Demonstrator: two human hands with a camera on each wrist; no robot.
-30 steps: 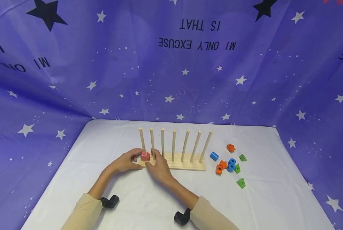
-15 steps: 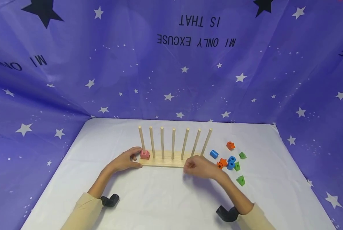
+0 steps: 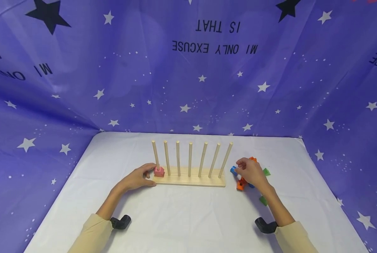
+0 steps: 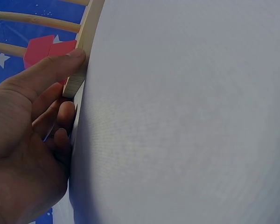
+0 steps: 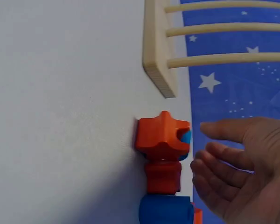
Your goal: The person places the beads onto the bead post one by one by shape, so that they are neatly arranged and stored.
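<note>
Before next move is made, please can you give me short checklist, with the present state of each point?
1. Left hand on the wooden base: ok, at its left end.
2. Pink block low on the leftmost peg: ok.
3. Other six pegs bare: ok.
4. Right hand near the blue cylinder: ok; whether it touches, cannot tell.
5. All loose pieces in plain sight from the head: not ok, the right hand covers some.

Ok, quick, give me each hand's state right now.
Left hand: holding the base at its end.
Right hand: open, holding nothing, by the loose blocks.
</note>
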